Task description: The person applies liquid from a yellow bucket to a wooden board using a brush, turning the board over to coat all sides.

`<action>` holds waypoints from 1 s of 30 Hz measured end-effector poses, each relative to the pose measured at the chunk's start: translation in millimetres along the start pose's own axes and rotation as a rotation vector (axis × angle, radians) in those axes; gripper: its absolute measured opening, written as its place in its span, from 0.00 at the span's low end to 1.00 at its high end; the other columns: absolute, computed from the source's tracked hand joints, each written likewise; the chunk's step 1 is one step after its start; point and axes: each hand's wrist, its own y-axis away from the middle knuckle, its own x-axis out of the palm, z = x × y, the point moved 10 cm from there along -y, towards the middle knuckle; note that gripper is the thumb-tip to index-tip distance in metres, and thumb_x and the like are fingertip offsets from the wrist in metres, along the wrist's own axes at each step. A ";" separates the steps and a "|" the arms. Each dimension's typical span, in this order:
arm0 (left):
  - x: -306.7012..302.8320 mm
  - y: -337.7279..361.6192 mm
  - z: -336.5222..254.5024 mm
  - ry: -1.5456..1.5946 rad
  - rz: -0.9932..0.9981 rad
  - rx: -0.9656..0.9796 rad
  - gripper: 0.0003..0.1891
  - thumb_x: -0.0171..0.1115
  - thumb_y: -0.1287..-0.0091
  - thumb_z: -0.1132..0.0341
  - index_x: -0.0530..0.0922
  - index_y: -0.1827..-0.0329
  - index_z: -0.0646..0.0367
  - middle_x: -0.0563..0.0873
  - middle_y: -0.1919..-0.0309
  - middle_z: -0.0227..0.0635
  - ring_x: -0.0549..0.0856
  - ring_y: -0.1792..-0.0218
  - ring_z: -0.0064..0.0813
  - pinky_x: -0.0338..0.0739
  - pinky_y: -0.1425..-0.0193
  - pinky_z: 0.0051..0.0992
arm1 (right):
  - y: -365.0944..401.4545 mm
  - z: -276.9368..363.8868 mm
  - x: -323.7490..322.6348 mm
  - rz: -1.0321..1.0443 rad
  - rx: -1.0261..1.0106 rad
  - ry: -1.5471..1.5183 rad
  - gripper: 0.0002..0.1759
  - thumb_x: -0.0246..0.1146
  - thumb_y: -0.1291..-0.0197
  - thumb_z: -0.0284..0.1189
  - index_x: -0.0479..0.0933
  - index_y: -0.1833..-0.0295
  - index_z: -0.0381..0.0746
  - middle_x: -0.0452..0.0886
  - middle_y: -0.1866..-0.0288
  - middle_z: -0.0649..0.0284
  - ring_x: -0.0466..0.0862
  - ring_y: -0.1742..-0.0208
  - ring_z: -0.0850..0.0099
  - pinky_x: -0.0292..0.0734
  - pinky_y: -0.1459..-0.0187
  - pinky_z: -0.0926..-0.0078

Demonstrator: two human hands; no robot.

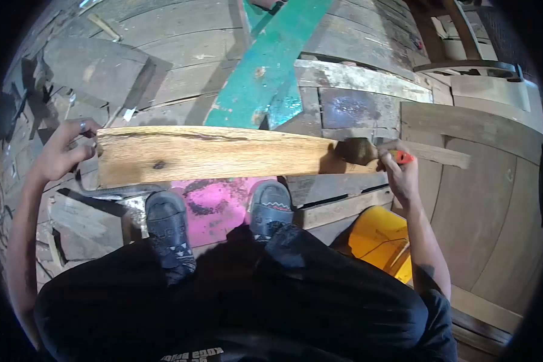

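Observation:
A curved wooden board (241, 155), with a dark knot and a long dark crack in its grain, stretches across the view over my feet. My left hand (66, 148) has its fingers closed at the board's left end, a ring on one finger. At the other end, my right hand (399, 172) grips a paintbrush (359, 151) whose orange-red handle tip sticks out past the fingers. The dark bristles lie over the board's face near its right end, beside a darker patch of wood.
A green plank (262, 63) slants away beyond the board. Between my sandals lies a pink sheet (217, 208). A yellow container (380, 241) stands by my right knee, a panelled wooden piece (476, 193) at the right. Plank flooring (187, 42) and wood scraps surround me.

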 end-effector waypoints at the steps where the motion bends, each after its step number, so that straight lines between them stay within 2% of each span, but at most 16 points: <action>1: 0.6 -2.2 -1.0 0.010 0.017 0.056 0.21 0.63 0.45 0.62 0.79 0.51 0.66 0.84 0.57 0.43 0.82 0.49 0.38 0.72 0.37 0.35 | 2.7 17.1 2.7 0.034 -0.040 0.269 0.06 0.65 0.36 0.26 0.82 0.55 0.35 0.86 0.69 0.60 0.86 0.67 0.73 0.80 0.62 0.75; 2: 2.0 -6.0 -1.1 0.018 0.036 0.117 0.20 0.63 0.45 0.63 0.79 0.51 0.66 0.84 0.58 0.43 0.82 0.50 0.37 0.73 0.38 0.35 | 3.3 23.7 8.4 0.038 -0.041 0.257 0.06 0.65 0.36 0.26 0.82 0.55 0.35 0.86 0.69 0.60 0.86 0.67 0.73 0.80 0.62 0.75; 4: 3.0 -11.0 6.9 -0.005 0.022 0.178 0.20 0.63 0.45 0.63 0.80 0.51 0.66 0.85 0.58 0.43 0.82 0.51 0.37 0.74 0.39 0.35 | 19.0 83.7 42.9 0.125 -0.523 0.366 0.10 0.69 0.38 0.27 0.81 0.54 0.35 0.85 0.66 0.57 0.87 0.68 0.67 0.80 0.62 0.72; 5: 3.4 -10.8 4.7 -0.018 0.012 0.247 0.20 0.63 0.45 0.64 0.80 0.51 0.67 0.85 0.58 0.43 0.82 0.51 0.36 0.74 0.40 0.35 | 21.6 95.2 56.9 0.142 -0.513 0.440 0.13 0.72 0.44 0.26 0.81 0.54 0.36 0.85 0.64 0.53 0.88 0.66 0.62 0.82 0.60 0.70; 6: 3.7 -10.4 6.1 -0.024 0.007 0.243 0.20 0.63 0.45 0.64 0.80 0.51 0.67 0.85 0.58 0.43 0.82 0.51 0.36 0.74 0.40 0.35 | 22.4 107.2 74.9 0.195 -0.473 0.542 0.17 0.75 0.46 0.31 0.84 0.50 0.41 0.88 0.57 0.50 0.90 0.55 0.52 0.85 0.55 0.61; 8: 1.3 -7.7 3.6 -0.039 -0.029 0.253 0.21 0.64 0.46 0.64 0.80 0.51 0.67 0.85 0.58 0.43 0.83 0.51 0.36 0.75 0.40 0.35 | 33.5 140.7 112.7 0.296 -0.644 0.538 0.20 0.75 0.47 0.31 0.82 0.48 0.42 0.87 0.65 0.51 0.89 0.61 0.54 0.85 0.59 0.59; 10: -0.3 -8.4 2.5 -0.019 -0.023 0.239 0.20 0.66 0.45 0.65 0.80 0.51 0.67 0.85 0.57 0.42 0.83 0.52 0.35 0.75 0.40 0.34 | 46.1 172.8 151.8 0.451 -0.759 0.599 0.15 0.73 0.46 0.29 0.83 0.52 0.40 0.87 0.60 0.53 0.87 0.65 0.53 0.82 0.63 0.58; 11: -1.0 -7.2 -0.5 0.011 -0.024 0.271 0.20 0.66 0.44 0.64 0.80 0.50 0.66 0.86 0.57 0.42 0.83 0.52 0.35 0.75 0.40 0.34 | 57.9 177.4 177.2 0.639 -0.820 0.813 0.16 0.72 0.44 0.31 0.83 0.49 0.42 0.85 0.63 0.52 0.86 0.67 0.54 0.80 0.67 0.58; 12: -1.7 -4.8 -1.4 0.039 -0.027 0.296 0.19 0.67 0.42 0.64 0.80 0.50 0.66 0.86 0.57 0.41 0.84 0.52 0.35 0.76 0.40 0.33 | 66.9 208.0 183.1 0.598 -0.922 0.761 0.18 0.71 0.42 0.31 0.82 0.45 0.43 0.84 0.67 0.52 0.86 0.70 0.55 0.79 0.70 0.60; 15: -0.3 -2.1 -0.1 -0.023 -0.003 0.219 0.16 0.64 0.35 0.63 0.82 0.50 0.65 0.88 0.57 0.42 0.85 0.52 0.34 0.77 0.41 0.34 | 80.2 267.6 212.9 0.534 -1.116 0.491 0.14 0.71 0.41 0.31 0.83 0.51 0.39 0.84 0.71 0.52 0.86 0.72 0.55 0.79 0.69 0.60; 18: 4.3 4.5 3.0 0.038 0.001 0.292 0.15 0.64 0.30 0.65 0.80 0.47 0.66 0.87 0.56 0.42 0.85 0.52 0.33 0.77 0.42 0.33 | 78.8 310.9 238.5 0.631 -0.995 0.200 0.12 0.74 0.40 0.32 0.82 0.65 0.35 0.82 0.75 0.52 0.85 0.74 0.56 0.80 0.69 0.62; 20: 8.4 1.4 12.0 0.085 0.023 0.279 0.15 0.64 0.32 0.66 0.80 0.47 0.65 0.87 0.59 0.40 0.84 0.54 0.31 0.78 0.45 0.33 | 84.5 340.3 250.9 0.706 -0.947 0.183 0.16 0.73 0.39 0.34 0.83 0.50 0.38 0.85 0.72 0.49 0.87 0.71 0.55 0.82 0.63 0.60; 24: 10.2 0.6 21.9 0.073 0.051 0.282 0.15 0.63 0.33 0.67 0.80 0.47 0.66 0.87 0.59 0.40 0.85 0.54 0.30 0.78 0.45 0.33 | 83.8 367.2 270.6 0.727 -0.842 0.085 0.14 0.73 0.37 0.35 0.83 0.49 0.41 0.86 0.69 0.50 0.87 0.70 0.57 0.82 0.64 0.63; 26: 10.9 0.0 24.8 0.057 0.058 0.277 0.15 0.63 0.33 0.68 0.80 0.47 0.66 0.87 0.59 0.41 0.85 0.55 0.30 0.79 0.45 0.33 | 82.5 376.2 267.5 0.664 -0.894 -0.103 0.13 0.75 0.37 0.33 0.83 0.55 0.36 0.88 0.64 0.57 0.89 0.62 0.69 0.82 0.58 0.69; 27: 7.4 0.5 23.1 0.023 0.017 0.314 0.15 0.62 0.34 0.68 0.80 0.47 0.66 0.87 0.59 0.41 0.85 0.55 0.31 0.79 0.45 0.34 | 85.2 378.1 266.3 0.687 -0.903 -0.121 0.12 0.74 0.37 0.31 0.84 0.53 0.36 0.89 0.59 0.56 0.90 0.58 0.68 0.82 0.53 0.70; 30: 7.3 -1.1 26.0 0.019 -0.015 0.338 0.15 0.61 0.34 0.68 0.80 0.46 0.66 0.88 0.58 0.41 0.86 0.55 0.32 0.79 0.44 0.35 | 83.8 360.2 261.3 0.658 -0.918 -0.172 0.12 0.74 0.37 0.30 0.83 0.53 0.34 0.88 0.60 0.55 0.90 0.58 0.66 0.81 0.54 0.69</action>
